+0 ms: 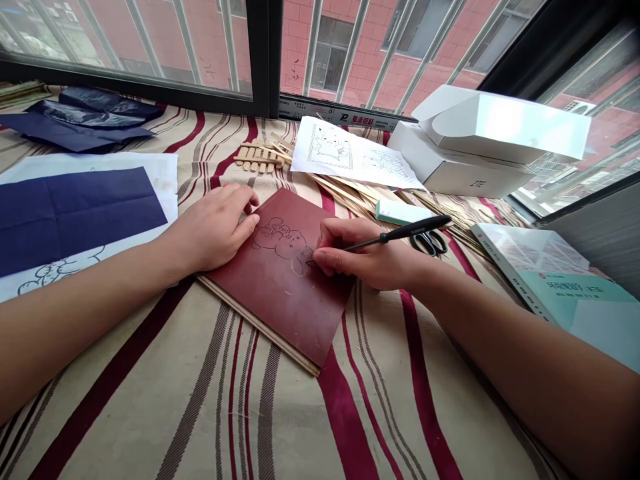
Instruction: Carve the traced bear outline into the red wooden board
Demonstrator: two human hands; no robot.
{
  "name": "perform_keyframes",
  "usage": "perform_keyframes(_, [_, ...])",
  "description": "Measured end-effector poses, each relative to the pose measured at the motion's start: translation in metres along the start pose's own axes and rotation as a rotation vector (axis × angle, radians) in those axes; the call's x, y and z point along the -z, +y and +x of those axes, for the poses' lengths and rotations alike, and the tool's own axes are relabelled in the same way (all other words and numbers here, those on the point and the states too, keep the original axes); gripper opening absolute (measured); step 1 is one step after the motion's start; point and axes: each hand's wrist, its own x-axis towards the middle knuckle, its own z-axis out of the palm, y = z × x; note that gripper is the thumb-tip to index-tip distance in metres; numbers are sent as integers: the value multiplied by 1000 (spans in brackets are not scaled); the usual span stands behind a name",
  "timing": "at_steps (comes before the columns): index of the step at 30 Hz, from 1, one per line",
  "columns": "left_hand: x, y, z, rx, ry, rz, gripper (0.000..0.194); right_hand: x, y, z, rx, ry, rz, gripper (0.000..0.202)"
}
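In the head view, the person's right hand [370, 257] pinches a slim dark tool [400, 231] between thumb and fingertips, the other fingers curled in beneath; its thicker black end slants up and away over the back of that hand. Left of these fingertips, the tool's tip sits at an ear of a line-drawn rabbit [283, 243] on a reddish-brown board [280, 313], which lies under and between both hands. The left hand [215, 227] rests on the board's left side, its fingers loosely bent and the thumb slightly apart from the index finger, gripping no tool. Beyond the left fingertips lie thin wooden sticks [345, 193] and a white sheet with drawings [350, 150]. Just past the right knuckles are a white-and-green block [405, 212] and black-handled scissors [435, 243]; farther right of those fingers lies a book [560, 280].
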Motion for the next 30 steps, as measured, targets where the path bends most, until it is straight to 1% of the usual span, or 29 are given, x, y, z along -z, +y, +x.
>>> perform_keyframes(4, [0,0,0,-3,-13,12,37,0,-2,-2,43,-32,-2,36])
perform_keyframes(13, [-1,3,1,10,1,25,34,-2,-3,-3,68,-62,33,38])
perform_keyframes(17, [-1,3,1,5,0,21,33,-3,-1,-3,35,-57,111,39])
perform_keyframes(19, [0,3,0,7,-4,18,34,-4,0,-3,-18,-8,174,38])
perform_keyframes(21, [2,5,0,15,-14,10,36,-6,1,-2,-74,71,233,36])
perform_keyframes(23, [4,7,1,27,-34,3,38,-8,1,-1,-103,123,271,28])
perform_keyframes(25, [6,9,1,40,-55,0,38,-10,1,1,-110,121,298,21])
perform_keyframes(30, [7,10,2,50,-56,4,35,-12,0,5,-122,145,284,18])
